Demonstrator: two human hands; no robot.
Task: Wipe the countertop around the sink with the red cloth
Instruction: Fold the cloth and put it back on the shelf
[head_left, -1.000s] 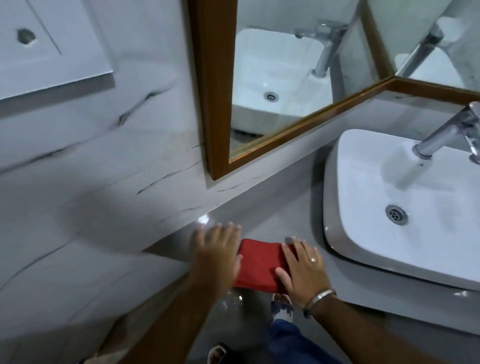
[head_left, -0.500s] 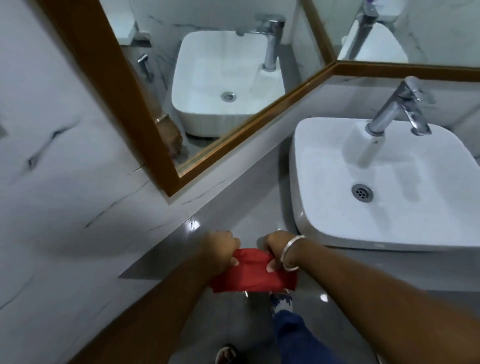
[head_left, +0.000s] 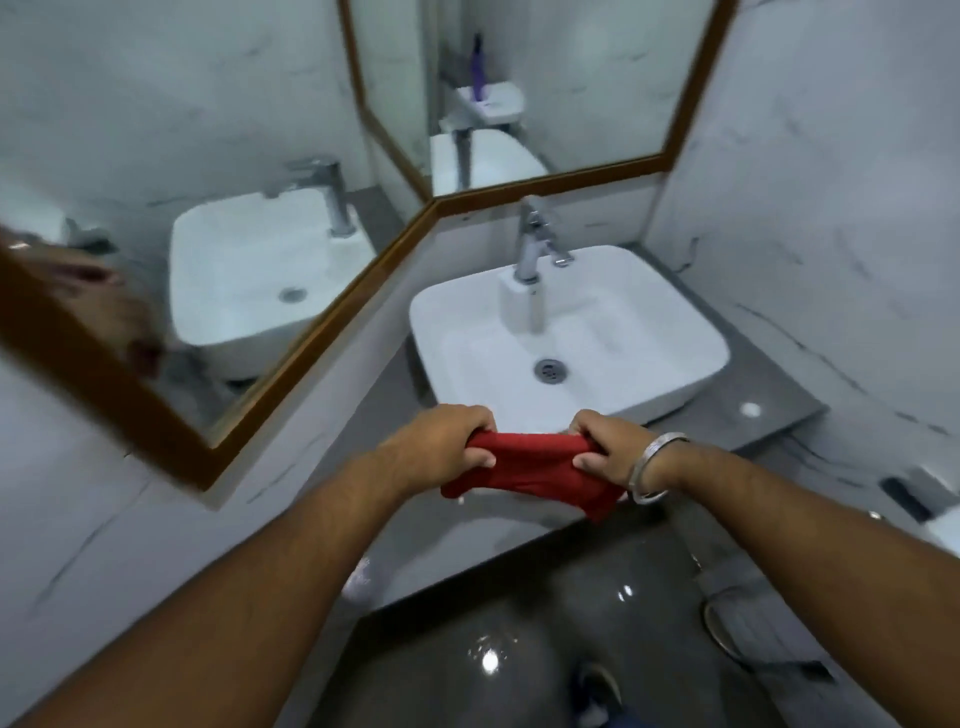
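The red cloth (head_left: 535, 470) is stretched between both hands in the air, just in front of the white sink (head_left: 639, 332). My left hand (head_left: 439, 441) grips its left end and my right hand (head_left: 608, 447), with a silver bangle at the wrist, grips its right end. The cloth hangs over the front strip of the grey countertop (head_left: 779, 415), which runs around the sink on the left, front and right. A chrome tap (head_left: 535, 239) stands at the sink's back edge.
A wood-framed mirror (head_left: 270, 291) lines the left wall and another the back wall, meeting at the corner behind the tap. Marble-patterned walls close in on both sides. The glossy grey floor (head_left: 467, 649) lies below the counter's front edge. A small dark object (head_left: 904, 496) sits at far right.
Both hands closed on the cloth, lifted it off the counter's left end and carried it to in front of the sink. The view swung right, centring the sink.
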